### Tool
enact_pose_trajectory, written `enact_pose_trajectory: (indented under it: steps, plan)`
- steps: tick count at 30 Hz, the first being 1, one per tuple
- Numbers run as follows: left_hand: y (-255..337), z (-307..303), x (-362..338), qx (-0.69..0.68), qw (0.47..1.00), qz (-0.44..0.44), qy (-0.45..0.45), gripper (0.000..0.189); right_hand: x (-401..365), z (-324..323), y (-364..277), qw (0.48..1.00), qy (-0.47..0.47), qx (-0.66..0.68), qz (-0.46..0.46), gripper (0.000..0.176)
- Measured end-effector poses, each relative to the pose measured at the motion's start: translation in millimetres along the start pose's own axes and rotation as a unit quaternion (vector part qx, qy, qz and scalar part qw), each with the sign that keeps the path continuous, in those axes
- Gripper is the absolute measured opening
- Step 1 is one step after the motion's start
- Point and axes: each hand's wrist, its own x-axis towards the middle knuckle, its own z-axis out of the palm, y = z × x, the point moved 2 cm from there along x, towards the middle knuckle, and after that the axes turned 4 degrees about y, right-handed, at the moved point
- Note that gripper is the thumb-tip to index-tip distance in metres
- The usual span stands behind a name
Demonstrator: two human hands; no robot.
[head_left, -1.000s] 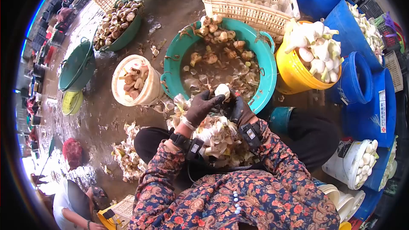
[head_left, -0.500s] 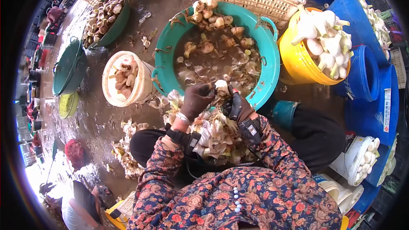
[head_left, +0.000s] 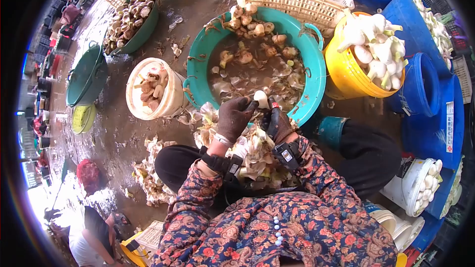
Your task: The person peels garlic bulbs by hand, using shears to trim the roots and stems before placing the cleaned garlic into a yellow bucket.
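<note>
1. We see the left hand (head_left: pixel 235 117), in a dark, wet work glove, closed around a small pale, smooth, rounded peeled bulb (head_left: pixel 261 99). The fingers wrap its lower half and the white tip stands clear above them.
2. The right hand (head_left: pixel 278 124), gloved the same way, is curled just beside the bulb on the opposite side. A small red tip shows at its fingers. We cannot tell whether it pinches a tool, a strip of husk, or nothing.
3. We judge the bulb light and firm, but slick from water and mud, so the glove fabric matters for friction. The bare white flesh looks easy to bruise or nick.
4. In our view the best hold is low on the body, around the thicker base, as the left hand has it now. That leaves the clean tip untouched.
5. The bulb looks creamy white and glossy, cleaner than anything near it.
6. Directly under the grip lies a heap of tan and yellowish torn husks (head_left: pixel 255 152), across the person's lap.
7. Just beyond the grip sits a wide teal plastic basin (head_left: pixel 197 74) of brown water with floating husks and unpeeled bulbs.
8. Beyond the grip to the right, a yellow plastic bucket (head_left: pixel 341 80) is piled with white peeled pieces. To the left stands a round white plastic bucket (head_left: pixel 174 103).
</note>
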Motion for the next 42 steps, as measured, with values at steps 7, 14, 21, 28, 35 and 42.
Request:
enact_pose_trajectory:
  steps: [7, 14, 21, 28, 35, 42]
  plan:
    - [-57.6, -7.4, 0.6, 0.234, 0.965, -0.111, 0.032, 0.019, 10.3, -7.3, 13.1, 0.955, -0.097, 0.198, 0.197, 0.039]
    - [-27.6, -14.4, -14.2, -0.046, 0.996, -0.035, 0.067, 0.027, 3.9, -3.2, 10.4, 0.907, -0.079, 0.302, 0.283, 0.036]
    - [4.0, -8.6, -9.8, -0.055, 0.992, 0.065, -0.09, 0.02, -5.7, -9.3, 15.8, 0.962, -0.106, 0.176, 0.181, 0.036]
    - [-57.0, -3.0, -9.7, -0.086, 0.993, -0.06, 0.046, 0.012, -9.6, -8.0, 14.4, 0.91, -0.087, 0.274, 0.298, 0.039]
    - [0.6, -7.7, -27.0, -0.199, 0.98, -0.004, 0.029, 0.025, -4.4, -7.8, 22.8, 0.927, -0.128, 0.23, 0.266, 0.039]
    - [-18.3, -2.9, -14.4, -0.011, 1.0, -0.002, 0.019, 0.024, -24.2, 1.3, 8.0, 0.947, -0.107, 0.163, 0.254, 0.04]
